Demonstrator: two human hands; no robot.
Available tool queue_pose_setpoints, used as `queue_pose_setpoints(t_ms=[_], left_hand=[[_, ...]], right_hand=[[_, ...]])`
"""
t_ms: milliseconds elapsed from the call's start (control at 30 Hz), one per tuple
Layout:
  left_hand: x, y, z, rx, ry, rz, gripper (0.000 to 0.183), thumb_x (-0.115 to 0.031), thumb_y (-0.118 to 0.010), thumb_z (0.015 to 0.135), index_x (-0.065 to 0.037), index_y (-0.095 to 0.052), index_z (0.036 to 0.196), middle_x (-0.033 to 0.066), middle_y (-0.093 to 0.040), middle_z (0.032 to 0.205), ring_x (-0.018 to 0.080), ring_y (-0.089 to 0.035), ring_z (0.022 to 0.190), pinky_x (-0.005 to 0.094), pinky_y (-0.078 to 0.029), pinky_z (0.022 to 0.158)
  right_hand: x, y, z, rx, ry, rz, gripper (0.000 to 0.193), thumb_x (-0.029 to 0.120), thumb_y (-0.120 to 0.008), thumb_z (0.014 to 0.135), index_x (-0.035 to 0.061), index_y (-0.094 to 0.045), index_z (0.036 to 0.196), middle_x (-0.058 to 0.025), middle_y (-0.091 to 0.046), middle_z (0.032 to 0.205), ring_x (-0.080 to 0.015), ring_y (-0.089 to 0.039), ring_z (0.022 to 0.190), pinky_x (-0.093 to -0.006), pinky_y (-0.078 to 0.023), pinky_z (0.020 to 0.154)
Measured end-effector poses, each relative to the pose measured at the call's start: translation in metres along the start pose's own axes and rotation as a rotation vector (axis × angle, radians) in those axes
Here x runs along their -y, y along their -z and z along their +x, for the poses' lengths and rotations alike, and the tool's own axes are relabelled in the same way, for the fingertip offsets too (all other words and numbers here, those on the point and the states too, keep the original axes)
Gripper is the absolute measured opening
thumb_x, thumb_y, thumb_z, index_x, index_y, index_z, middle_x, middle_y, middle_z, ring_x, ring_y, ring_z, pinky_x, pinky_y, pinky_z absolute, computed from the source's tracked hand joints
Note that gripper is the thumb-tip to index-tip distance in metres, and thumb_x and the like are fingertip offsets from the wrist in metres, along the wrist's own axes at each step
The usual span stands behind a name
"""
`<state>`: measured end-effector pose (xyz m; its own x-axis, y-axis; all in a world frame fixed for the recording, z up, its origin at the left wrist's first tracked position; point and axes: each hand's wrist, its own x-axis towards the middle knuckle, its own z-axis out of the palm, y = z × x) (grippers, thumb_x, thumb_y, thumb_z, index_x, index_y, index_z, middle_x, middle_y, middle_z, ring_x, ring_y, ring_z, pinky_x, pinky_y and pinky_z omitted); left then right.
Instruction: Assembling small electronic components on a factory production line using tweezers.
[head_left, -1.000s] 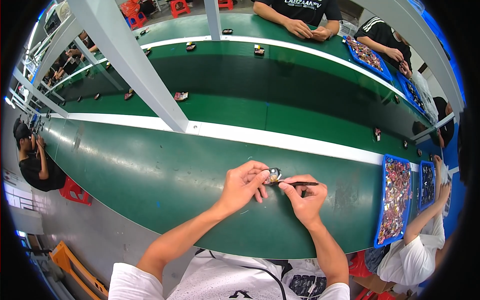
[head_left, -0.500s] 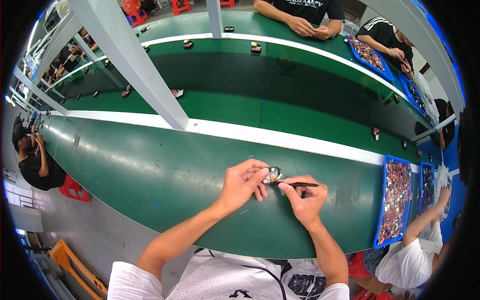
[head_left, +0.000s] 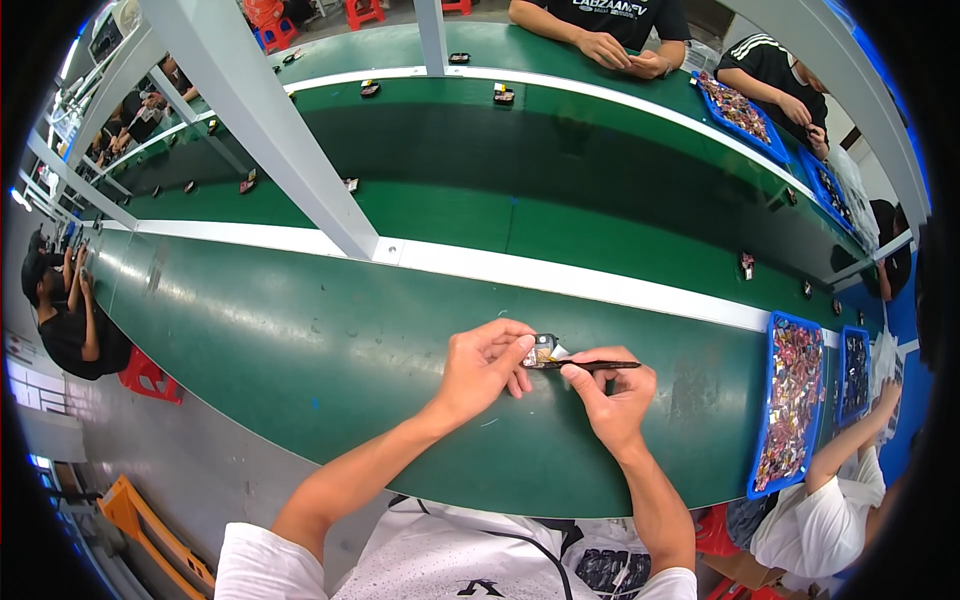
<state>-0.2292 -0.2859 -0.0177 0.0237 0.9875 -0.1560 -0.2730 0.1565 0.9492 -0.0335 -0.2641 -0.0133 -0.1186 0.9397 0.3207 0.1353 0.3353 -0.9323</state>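
- One lg green counter point(head_left: 300, 330): smooth, hard-looking, semi-gloss w/ scuffs & glare. Flat white rail point(head_left: 560, 283) along its far edge.
- Blue tray point(head_left: 762, 420) nr counter's R end, running far edge to near edge; raised rim, prob. plastic, heaped w/ loose, jumbled reddish parts point(head_left: 792, 400).
- L hand point(head_left: 485, 365), bare, over counter's mid stretch, apparently closer to far edge: fingers closed on L side of the small case point(head_left: 543, 343), thumb on top.
- R hand point(head_left: 620, 390), just right of it: thumb & fingers pinching the slim tool point(head_left: 590, 365).
- Slim tool: dark, straight, narrow; L end at case's near edge, seemingly touching. Prob. light & stiff; grip mid-shaft for control. One shaft or two prongs, can't tell.
- Small case: btwn the hands, seemingly held up off counter. Prob. v. light, rigid shell, fragile innards, maybe slippery; best held by side walls, w/ thumb clear of the insides. Dark rim, boxy w/ rounded corners; pale/yellowish inside, detail too small.
- White strip point(head_left: 560, 352) at case's R side: thin, flat, prob. bendy & easily creased, so take by edge, lightly. Attached or not, can't tell.
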Motion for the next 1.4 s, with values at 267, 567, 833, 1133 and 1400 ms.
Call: queue_pose_setpoints(t_ms=[267, 567, 833, 1133, 1400], left_hand=[[0.000, 0.003, 0.001, 0.009, 0.001, 0.023, 0.020, -0.011, -0.059, 0.103, 0.007, -0.064, 0.111, 0.0132, -0.071, 0.089, 0.0177, -0.068, 0.061, 0.0260, -0.055, 0.049], [0.000, 0.003, 0.001, 0.016, 0.020, 0.022, 0.020, -0.010, -0.060, 0.102, 0.007, -0.065, 0.111, 0.0131, -0.071, 0.088, 0.0169, -0.068, 0.060, 0.0260, -0.055, 0.049], [0.001, 0.005, 0.001, 0.022, 0.010, 0.030, 0.020, -0.010, -0.061, 0.102, 0.007, -0.066, 0.112, 0.0132, -0.072, 0.088, 0.0167, -0.068, 0.060, 0.0261, -0.055, 0.049], [0.001, 0.006, 0.001, 0.031, 0.039, 0.045, 0.020, -0.009, -0.061, 0.102, 0.007, -0.066, 0.114, 0.0133, -0.072, 0.089, 0.0159, -0.068, 0.061, 0.0259, -0.054, 0.050], [-0.008, 0.003, 0.000, 0.094, 0.023, 0.147, 0.024, -0.002, -0.065, 0.097, 0.007, -0.063, 0.119, 0.0126, -0.072, 0.095, 0.0129, -0.068, 0.068, 0.0234, -0.051, 0.051]], right_hand=[[0.005, 0.002, 0.005, 0.078, 0.094, -0.047, 0.016, -0.002, -0.084, 0.076, 0.0032, -0.076, 0.090, -0.0025, -0.072, 0.077, -0.0019, -0.040, 0.046, -0.0215, -0.028, 0.043], [0.003, 0.001, 0.004, 0.115, 0.164, -0.113, 0.017, -0.001, -0.084, 0.074, 0.0053, -0.076, 0.088, -0.0045, -0.077, 0.086, -0.0032, -0.041, 0.043, -0.0219, -0.030, 0.042], [0.003, -0.001, 0.004, 0.118, 0.145, -0.116, 0.016, -0.001, -0.084, 0.074, 0.0052, -0.076, 0.087, -0.0048, -0.077, 0.085, -0.0033, -0.041, 0.043, -0.0222, -0.030, 0.042], [0.009, 0.000, 0.005, 0.139, 0.141, -0.146, 0.013, 0.000, -0.084, 0.074, 0.0058, -0.076, 0.082, -0.0044, -0.076, 0.082, -0.0038, -0.041, 0.042, -0.0224, -0.030, 0.042], [0.009, -0.002, 0.005, 0.105, 0.226, -0.152, 0.012, 0.001, -0.084, 0.075, 0.0068, -0.076, 0.081, -0.0041, -0.076, 0.080, -0.0050, -0.042, 0.041, -0.0231, -0.031, 0.041]])
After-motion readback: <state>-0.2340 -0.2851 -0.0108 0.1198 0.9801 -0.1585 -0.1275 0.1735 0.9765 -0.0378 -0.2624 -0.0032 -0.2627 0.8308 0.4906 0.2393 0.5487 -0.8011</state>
